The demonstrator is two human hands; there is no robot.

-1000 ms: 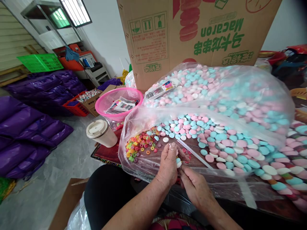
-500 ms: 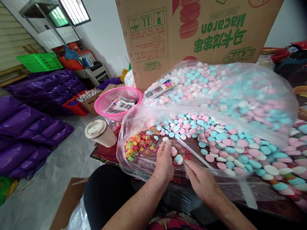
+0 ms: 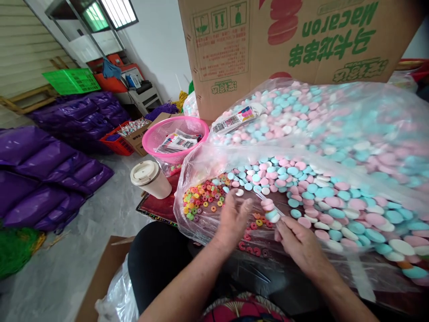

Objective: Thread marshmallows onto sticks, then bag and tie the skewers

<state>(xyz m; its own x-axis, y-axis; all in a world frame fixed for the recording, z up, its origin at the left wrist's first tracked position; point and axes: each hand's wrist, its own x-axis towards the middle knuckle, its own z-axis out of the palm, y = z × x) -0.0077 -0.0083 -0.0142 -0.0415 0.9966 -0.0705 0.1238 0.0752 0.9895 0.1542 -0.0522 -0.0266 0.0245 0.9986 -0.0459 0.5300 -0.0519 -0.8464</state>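
Note:
My right hand (image 3: 299, 243) pinches the lower end of a candy skewer (image 3: 271, 212), which is tilted up and to the left. Pink, white and blue pieces are threaded on it, with a paler tip sticking out above. To its left, my left hand (image 3: 234, 220) is apart from the skewer, fingers spread and holding nothing. Just beyond its fingertips lies a white candy disc (image 3: 239, 192). Fruit-coloured ring candies (image 3: 204, 197) are heaped left of that hand, and red rings (image 3: 250, 248) lie below the skewer. Pink, blue and white discs (image 3: 325, 193) spread out on the right.
A large clear plastic bag (image 3: 301, 147) full of discs covers the table, with a cardboard box (image 3: 221, 58) behind it. At the left stand a lidded cup (image 3: 152, 181) and a pink basket (image 3: 147, 142) of packets. Purple bundles (image 3: 50, 179) sit on the floor.
My left hand has come away from the skewer and its fingers have spread. My right hand still holds the skewer, now more upright. The whole view has shifted, with things sitting further right.

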